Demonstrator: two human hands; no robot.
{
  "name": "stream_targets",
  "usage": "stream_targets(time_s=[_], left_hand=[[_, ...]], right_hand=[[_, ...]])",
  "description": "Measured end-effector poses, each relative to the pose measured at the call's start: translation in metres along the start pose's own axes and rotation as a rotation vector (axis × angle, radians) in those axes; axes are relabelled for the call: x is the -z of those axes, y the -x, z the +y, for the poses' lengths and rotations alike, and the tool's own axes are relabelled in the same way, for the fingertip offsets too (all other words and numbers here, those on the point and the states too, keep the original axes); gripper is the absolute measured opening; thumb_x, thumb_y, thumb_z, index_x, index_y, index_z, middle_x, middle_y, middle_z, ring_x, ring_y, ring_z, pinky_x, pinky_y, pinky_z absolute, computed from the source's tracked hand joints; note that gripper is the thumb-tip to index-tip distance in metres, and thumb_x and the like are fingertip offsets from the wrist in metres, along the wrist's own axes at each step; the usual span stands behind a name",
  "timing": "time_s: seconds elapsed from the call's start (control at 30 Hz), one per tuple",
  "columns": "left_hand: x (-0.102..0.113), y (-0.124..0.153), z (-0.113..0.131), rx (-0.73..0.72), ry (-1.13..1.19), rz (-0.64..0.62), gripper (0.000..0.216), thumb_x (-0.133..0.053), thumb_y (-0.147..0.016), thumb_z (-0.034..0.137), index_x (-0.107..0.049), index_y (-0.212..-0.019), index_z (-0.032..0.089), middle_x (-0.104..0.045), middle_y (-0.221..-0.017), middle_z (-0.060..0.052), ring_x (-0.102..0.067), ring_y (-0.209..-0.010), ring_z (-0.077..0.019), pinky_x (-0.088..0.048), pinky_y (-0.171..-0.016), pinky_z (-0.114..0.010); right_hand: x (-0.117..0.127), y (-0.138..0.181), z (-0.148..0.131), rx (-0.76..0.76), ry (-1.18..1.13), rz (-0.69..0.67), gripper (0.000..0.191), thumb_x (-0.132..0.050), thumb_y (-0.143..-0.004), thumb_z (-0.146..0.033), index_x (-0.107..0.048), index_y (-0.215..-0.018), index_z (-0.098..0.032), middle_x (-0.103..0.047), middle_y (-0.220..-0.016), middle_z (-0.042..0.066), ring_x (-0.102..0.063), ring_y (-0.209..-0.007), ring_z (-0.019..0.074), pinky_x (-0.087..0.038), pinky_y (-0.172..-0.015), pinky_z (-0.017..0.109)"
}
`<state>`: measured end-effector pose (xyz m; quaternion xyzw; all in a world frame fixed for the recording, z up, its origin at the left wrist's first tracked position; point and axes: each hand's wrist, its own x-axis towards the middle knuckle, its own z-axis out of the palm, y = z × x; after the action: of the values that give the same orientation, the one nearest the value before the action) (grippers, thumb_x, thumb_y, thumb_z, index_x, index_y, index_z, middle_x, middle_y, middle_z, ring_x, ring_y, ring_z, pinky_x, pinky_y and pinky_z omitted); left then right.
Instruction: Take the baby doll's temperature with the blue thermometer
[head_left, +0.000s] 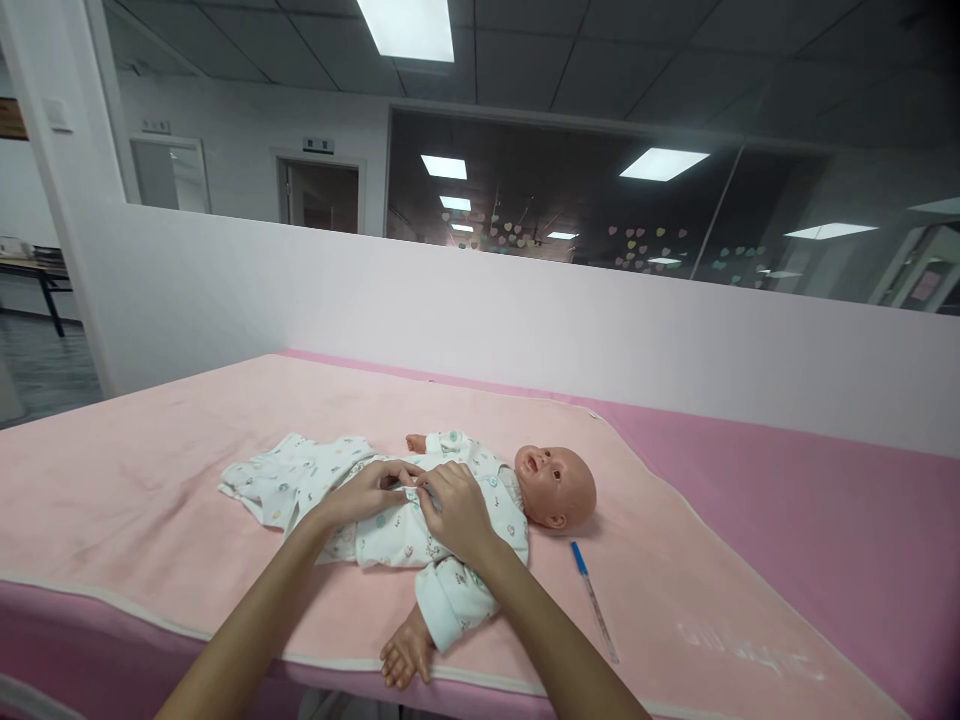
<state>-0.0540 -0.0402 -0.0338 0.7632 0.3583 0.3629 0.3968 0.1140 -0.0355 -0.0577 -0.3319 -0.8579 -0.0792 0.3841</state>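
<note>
A baby doll lies on its back, its head to the right. It wears a white printed baby shirt and matching pants. My left hand is at the middle of the shirt front, thumb and fingers pinched on the cloth. Close beside it, my right hand also pinches the shirt front, its fingertips almost meeting the left ones. Whatever fastening lies between the fingertips is too small to make out. One doll hand sticks out of the near sleeve.
Near the doll's head lies a blue-capped thermometer-like stick. A peach pad covers the pink table surface. Behind it rises a low white wall with a glass window above.
</note>
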Motion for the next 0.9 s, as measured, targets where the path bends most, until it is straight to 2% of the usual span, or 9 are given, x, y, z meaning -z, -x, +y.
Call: stream_targets(time_s=[0.17, 0.4, 0.67, 0.9], left_hand=[[-0.0009, 0.0006, -0.0007, -0.007, -0.020, 0.015, 0.007, -0.053, -0.068, 0.022, -0.057, -0.072, 0.018, -0.060, -0.108, -0.004, -0.054, -0.092, -0.0186, -0.041, -0.081, -0.028], [0.0007, 0.0010, -0.0025, -0.006, -0.055, 0.002, 0.008, -0.053, -0.068, 0.025, -0.056, -0.071, 0.018, -0.060, -0.104, -0.004, -0.054, -0.088, -0.0180, -0.041, -0.074, -0.026], [0.0007, 0.0014, 0.0056, 0.029, -0.089, 0.007, 0.008, -0.051, -0.068, 0.024, -0.050, -0.063, 0.018, -0.060, -0.087, -0.001, -0.052, -0.079, -0.0162, -0.040, -0.069, -0.025], [-0.0007, 0.0039, 0.0062, 0.034, -0.033, 0.055, 0.008, -0.046, -0.072, 0.021, -0.051, -0.077, 0.018, -0.056, -0.082, -0.001, -0.052, -0.081, -0.0162, -0.042, -0.074, -0.027]], right_hand=[[-0.0017, 0.0007, 0.0005, -0.010, -0.008, 0.010, 0.013, -0.043, -0.081, -0.014, -0.055, -0.083, -0.019, -0.057, -0.077, 0.002, -0.047, -0.077, 0.0153, -0.033, -0.073, 0.029], [-0.0028, 0.0008, 0.0016, -0.024, -0.005, 0.016, 0.015, -0.041, -0.083, -0.015, -0.056, -0.084, -0.019, -0.056, -0.077, 0.003, -0.046, -0.075, 0.0155, -0.033, -0.071, 0.029], [-0.0039, 0.0018, 0.0018, -0.025, -0.026, 0.014, 0.015, -0.041, -0.083, -0.013, -0.055, -0.082, -0.019, -0.055, -0.076, 0.002, -0.045, -0.074, 0.0150, -0.034, -0.069, 0.028], [-0.0029, 0.0012, 0.0022, -0.037, -0.015, 0.027, 0.014, -0.041, -0.082, -0.011, -0.053, -0.079, -0.018, -0.054, -0.074, 0.002, -0.046, -0.073, 0.0147, -0.034, -0.069, 0.028]])
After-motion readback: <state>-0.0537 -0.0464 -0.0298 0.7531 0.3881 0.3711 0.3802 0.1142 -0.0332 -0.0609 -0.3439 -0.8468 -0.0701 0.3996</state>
